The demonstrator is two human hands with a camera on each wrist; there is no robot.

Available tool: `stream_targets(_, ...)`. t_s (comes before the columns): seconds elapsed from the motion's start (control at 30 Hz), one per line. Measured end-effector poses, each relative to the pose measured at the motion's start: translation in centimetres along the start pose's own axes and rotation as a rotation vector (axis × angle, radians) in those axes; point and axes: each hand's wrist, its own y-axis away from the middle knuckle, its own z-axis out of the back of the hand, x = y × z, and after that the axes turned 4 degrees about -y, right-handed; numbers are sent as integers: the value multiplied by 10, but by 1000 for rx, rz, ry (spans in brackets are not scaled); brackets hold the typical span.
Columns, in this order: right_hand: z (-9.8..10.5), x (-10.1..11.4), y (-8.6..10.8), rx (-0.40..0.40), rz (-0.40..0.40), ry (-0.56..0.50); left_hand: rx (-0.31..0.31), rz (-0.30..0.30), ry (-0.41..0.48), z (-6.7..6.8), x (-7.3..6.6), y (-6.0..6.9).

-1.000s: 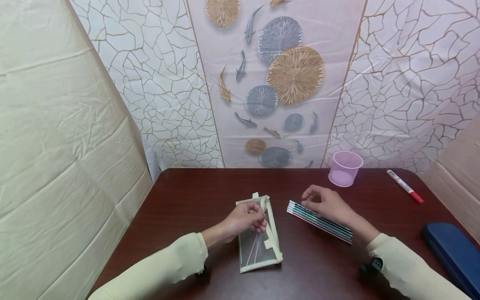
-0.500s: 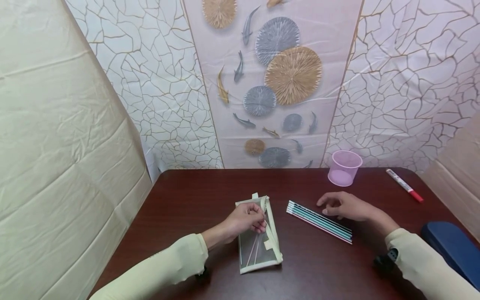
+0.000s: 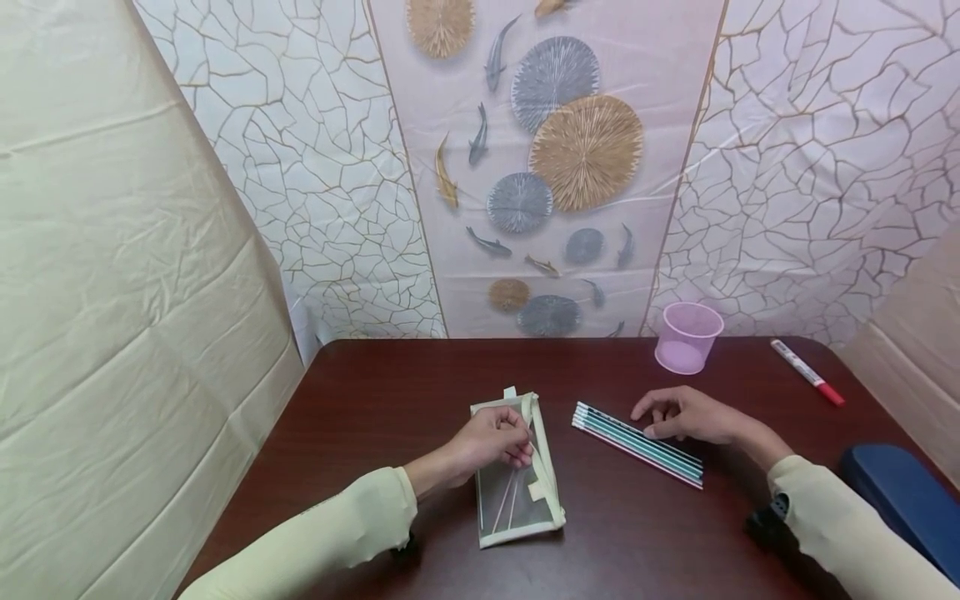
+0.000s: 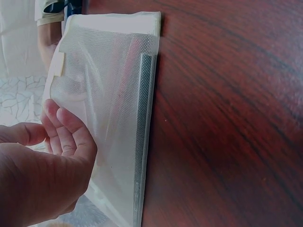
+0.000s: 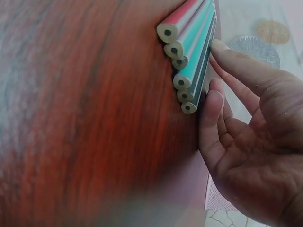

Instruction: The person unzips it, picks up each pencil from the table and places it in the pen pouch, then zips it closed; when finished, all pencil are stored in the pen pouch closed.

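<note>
A pale-edged mesh pouch (image 3: 495,506) lies on the table, with slim sticks showing through it. My left hand (image 3: 491,437) is over its upper part, thumb and fingertips pinching the zip-side edge. In the left wrist view the hand (image 4: 47,168) is at the edge of the pouch (image 4: 111,99), where a dark stick lies along the far side. Several pencils (image 3: 637,444) in a flat row lie right of the pouch. Relaxed, my right hand (image 3: 690,417) hovers at their far side. In the right wrist view its thumb is close to the pencils (image 5: 189,56); contact cannot be told.
A pink mesh cup (image 3: 688,342) stands at the back right of the table. Right of it lies a white marker with a red cap (image 3: 806,371). A dark blue case (image 3: 900,500) is at the right edge. Patterned cloth (image 3: 555,167) hangs behind the table.
My right hand has moved right from above the pencils to their far side, uncovering more of them. My left hand and the pouch have stayed in place.
</note>
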Motion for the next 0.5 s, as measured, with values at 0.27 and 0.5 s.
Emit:
stream_targets(0.27, -4, 2, -1, -8, -9, 38, -3, -3, -7, 0, 2, -1)
stream_targets(0.5, -8, 11, -2, -28, -23, 77, 4, -8, -3, 0, 1, -1)
